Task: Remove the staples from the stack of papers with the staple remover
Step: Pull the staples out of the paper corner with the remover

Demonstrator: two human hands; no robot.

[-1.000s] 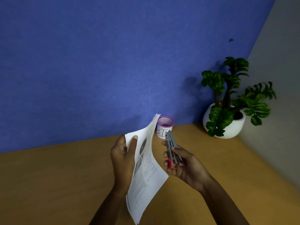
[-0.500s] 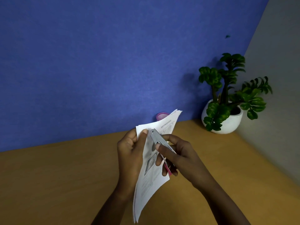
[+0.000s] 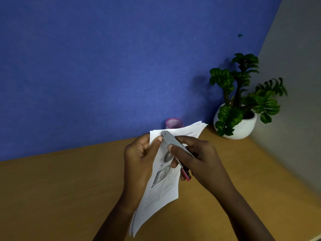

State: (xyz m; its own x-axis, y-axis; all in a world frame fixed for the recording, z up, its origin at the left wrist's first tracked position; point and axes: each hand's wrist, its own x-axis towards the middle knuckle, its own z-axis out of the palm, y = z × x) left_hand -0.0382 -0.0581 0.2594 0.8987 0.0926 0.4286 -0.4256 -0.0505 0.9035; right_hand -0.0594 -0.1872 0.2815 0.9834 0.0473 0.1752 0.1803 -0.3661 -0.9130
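A stack of printed white papers (image 3: 161, 190) hangs above the wooden desk, held upright and slightly curled. My left hand (image 3: 139, 157) grips its upper left corner, thumb pressed on the top sheet. My right hand (image 3: 196, 159) holds a grey metal staple remover (image 3: 171, 140) with a pink rear end, slanted down to the right. The tool's tip rests at the papers' top left corner, right beside my left thumb. The staple itself is too small to make out.
A pink mesh cup (image 3: 174, 123) stands behind the papers against the blue wall. A green plant in a white pot (image 3: 241, 126) sits in the desk's far right corner. The wooden desk (image 3: 60, 188) spreads to both sides, with a grey wall on the right.
My right hand brought the staple remover from beside the papers onto their top left corner. The papers turned to face me and rose slightly.
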